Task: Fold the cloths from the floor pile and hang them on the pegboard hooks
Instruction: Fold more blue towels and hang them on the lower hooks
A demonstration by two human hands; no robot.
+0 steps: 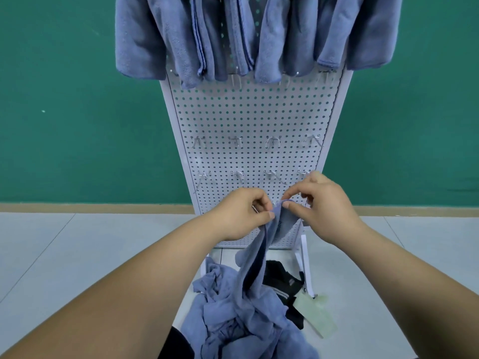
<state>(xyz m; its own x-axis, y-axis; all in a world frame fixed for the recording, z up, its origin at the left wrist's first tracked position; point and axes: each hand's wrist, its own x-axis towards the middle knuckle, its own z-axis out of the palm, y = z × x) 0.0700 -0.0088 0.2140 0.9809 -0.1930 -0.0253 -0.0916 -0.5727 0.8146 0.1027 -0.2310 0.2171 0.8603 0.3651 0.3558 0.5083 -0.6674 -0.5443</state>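
Left hand: the left hand [241, 212] is pinching the top edge of a blue cloth [255, 255] between its thumb and curled fingers, at the centre of the frame.
Right hand: the right hand [324, 211] is gripping the same top edge, with thumb and forefinger closing on a small fold. The two hands are sitting close together, nearly touching.
Blue cloth: it is hanging from both hands in a narrow drape in front of the lower pegboard, and its bottom end is trailing into the pile.
Pile: the pile [241, 320] of crumpled blue cloths is lying on the floor [77, 255] at bottom centre, just in front of the board's foot.
Pegboard: the white pegboard [248, 112] is standing upright mid-frame against a green wall [77, 99].
Hooks: metal hooks [236, 141] are sticking out in two rows across the middle of the board.
Hung cloths: several folded blue hung cloths [181, 35] are draping side by side across the board's top, at the upper edge of the frame.
Other items: a black garment [280, 278] is lying just right of the pile, and a pale green card [315, 314] is lying against it at lower right.
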